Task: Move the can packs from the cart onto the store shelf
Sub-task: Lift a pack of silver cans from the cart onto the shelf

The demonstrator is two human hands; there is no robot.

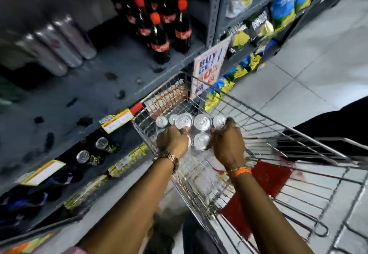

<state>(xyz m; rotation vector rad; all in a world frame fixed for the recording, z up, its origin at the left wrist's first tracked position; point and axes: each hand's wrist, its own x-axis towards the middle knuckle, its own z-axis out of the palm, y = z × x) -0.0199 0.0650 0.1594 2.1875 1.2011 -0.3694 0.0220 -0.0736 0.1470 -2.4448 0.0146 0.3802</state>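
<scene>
A pack of silver-topped cans [201, 123] sits in the front end of the wire cart [278, 134]. My left hand [172, 141] grips the pack's left side and my right hand [229, 144] grips its right side, fingers curled over the can tops. Further forward in the cart lies another wrapped pack [169, 96] with orange markings. The grey store shelf [89, 86] runs along the left, its middle board largely bare.
Cola bottles [159, 34] and tall silver cans [57, 42] stand at the back of the shelf. Two dark cans [93, 152] sit on the lower shelf. A promo sign [209, 64] hangs on the upright. Snack bags [258, 28] fill the right rack. A red flap [266, 176] lies in the cart.
</scene>
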